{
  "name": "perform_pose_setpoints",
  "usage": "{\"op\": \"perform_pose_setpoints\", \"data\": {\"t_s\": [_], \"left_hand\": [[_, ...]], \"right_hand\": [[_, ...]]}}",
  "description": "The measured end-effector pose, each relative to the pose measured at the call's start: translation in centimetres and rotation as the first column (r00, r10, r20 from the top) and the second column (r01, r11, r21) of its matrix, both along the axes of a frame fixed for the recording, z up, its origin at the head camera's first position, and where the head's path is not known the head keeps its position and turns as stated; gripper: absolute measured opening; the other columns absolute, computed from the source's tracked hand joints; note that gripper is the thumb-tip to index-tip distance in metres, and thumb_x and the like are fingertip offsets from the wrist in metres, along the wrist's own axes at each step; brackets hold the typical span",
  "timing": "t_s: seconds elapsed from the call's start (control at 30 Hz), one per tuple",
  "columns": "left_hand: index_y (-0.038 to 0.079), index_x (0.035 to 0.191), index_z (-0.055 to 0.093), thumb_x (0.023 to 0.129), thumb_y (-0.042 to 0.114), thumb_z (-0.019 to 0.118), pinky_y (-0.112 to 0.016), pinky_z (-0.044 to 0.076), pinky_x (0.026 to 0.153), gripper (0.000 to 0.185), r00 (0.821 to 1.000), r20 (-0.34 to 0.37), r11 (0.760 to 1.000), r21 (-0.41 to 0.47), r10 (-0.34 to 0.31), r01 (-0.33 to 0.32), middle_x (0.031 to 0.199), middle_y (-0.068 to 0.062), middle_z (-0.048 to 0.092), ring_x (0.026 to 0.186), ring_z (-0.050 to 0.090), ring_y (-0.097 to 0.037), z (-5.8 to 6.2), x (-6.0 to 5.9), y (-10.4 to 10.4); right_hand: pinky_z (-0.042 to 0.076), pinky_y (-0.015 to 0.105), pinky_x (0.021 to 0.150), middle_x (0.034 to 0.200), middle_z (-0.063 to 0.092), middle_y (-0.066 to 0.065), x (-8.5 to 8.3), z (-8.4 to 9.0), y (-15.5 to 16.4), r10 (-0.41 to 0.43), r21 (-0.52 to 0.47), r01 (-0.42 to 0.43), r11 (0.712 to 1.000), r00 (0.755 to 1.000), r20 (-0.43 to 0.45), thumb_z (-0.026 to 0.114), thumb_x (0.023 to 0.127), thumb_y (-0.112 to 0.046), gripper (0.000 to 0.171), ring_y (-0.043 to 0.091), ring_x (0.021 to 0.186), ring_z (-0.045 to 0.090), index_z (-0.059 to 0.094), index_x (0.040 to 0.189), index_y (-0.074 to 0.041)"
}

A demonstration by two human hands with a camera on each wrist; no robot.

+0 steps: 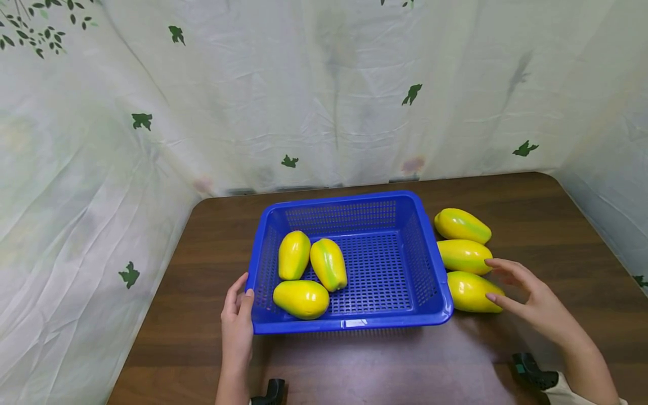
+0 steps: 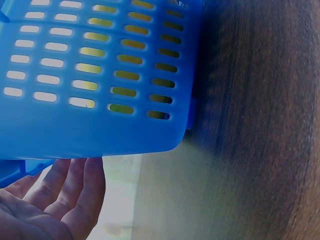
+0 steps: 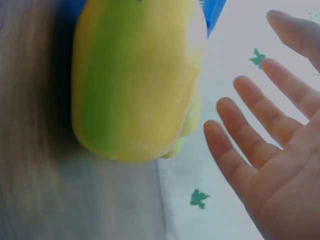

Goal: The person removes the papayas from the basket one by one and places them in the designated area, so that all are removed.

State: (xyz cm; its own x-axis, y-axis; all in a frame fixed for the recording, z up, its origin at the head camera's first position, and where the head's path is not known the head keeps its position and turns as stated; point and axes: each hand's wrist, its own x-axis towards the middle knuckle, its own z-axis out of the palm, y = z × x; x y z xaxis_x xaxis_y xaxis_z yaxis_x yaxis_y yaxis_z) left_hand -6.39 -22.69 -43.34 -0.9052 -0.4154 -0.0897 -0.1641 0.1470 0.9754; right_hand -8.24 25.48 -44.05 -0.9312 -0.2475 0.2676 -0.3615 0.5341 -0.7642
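Blue perforated basket (image 1: 374, 270) sits on the brown wooden worktop (image 1: 531, 197), roughly centred, long side toward the person. Inside it, three yellow-green papayas, all in the left half: one lying across at the near-left corner (image 1: 301, 298), one upright-ish at the back left (image 1: 294, 255), one angled beside it (image 1: 329, 264). The back two touch or nearly touch; the near one lies just below them.

Outside the basket, against its right wall, three more papayas in a row, front to back: nearest (image 1: 473, 292), middle (image 1: 464, 256), farthest (image 1: 462, 225). Each lies on its side on the worktop, close beside its neighbour.

Left hand (image 1: 237, 320) rests at the basket's near-left corner, fingers straight and held together, tips against the outer wall. Left wrist view agrees: fingers (image 2: 75, 185) extended flat under the basket's rim (image 2: 100, 135) (contact at the fingertips looks likely, exact touch point is hidden).

Right hand (image 1: 526, 295) is beside the nearest outside papaya, fingers spread and relaxed, not closed on anything. Fingertips sit at the fruit's right end; from the head view I cannot tell touching from just apart. Right wrist view shows the spread fingers (image 3: 250, 135) with a visible gap to the papaya (image 3: 135, 80).

Backdrop: pale cloth with green leaf print (image 1: 412, 93) on three sides.
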Motion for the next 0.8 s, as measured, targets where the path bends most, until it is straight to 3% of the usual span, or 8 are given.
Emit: {"op": "perform_pose_setpoints", "data": {"t_s": [0.23,0.43,0.8], "left_hand": [[0.023,0.131,0.043,0.096,0.026,0.041,-0.022,0.045,0.064,0.035,1.000,0.000,1.000,-0.004,0.006,-0.006,0.102,-0.013,0.052,0.082,0.050,-0.020,0.0,0.0,0.0],[0.024,0.132,0.043,0.096,0.026,0.040,-0.022,0.046,0.063,0.036,1.000,0.009,1.000,-0.017,0.008,-0.008,0.102,-0.013,0.052,0.081,0.050,-0.020,0.0,0.0,0.0],[0.023,0.132,0.042,0.096,0.027,0.040,-0.022,0.046,0.064,0.036,1.000,0.013,1.000,-0.011,0.006,-0.005,0.103,-0.013,0.052,0.083,0.049,-0.020,0.1,0.0,0.0]], "right_hand": [[0.034,0.008,0.082,0.123,0.046,-0.002,-0.3,1.3,-0.5,-0.010,-0.049,0.007,0.999,0.998,-0.058,0.067,0.073,0.011,0.065,0.010,0.101,0.045,0.041,0.131,-0.003],[0.034,0.010,0.084,0.123,0.046,0.004,-0.6,2.7,-1.0,0.001,-0.068,-0.008,0.998,0.995,-0.100,0.066,0.072,0.014,0.067,0.009,0.104,0.044,0.040,0.132,-0.004],[0.033,0.011,0.086,0.121,0.048,0.002,-2.0,5.0,-2.1,0.086,-0.054,-0.100,0.993,0.972,-0.220,0.067,0.065,0.020,0.073,0.008,0.105,0.045,0.041,0.130,0.000]]}}
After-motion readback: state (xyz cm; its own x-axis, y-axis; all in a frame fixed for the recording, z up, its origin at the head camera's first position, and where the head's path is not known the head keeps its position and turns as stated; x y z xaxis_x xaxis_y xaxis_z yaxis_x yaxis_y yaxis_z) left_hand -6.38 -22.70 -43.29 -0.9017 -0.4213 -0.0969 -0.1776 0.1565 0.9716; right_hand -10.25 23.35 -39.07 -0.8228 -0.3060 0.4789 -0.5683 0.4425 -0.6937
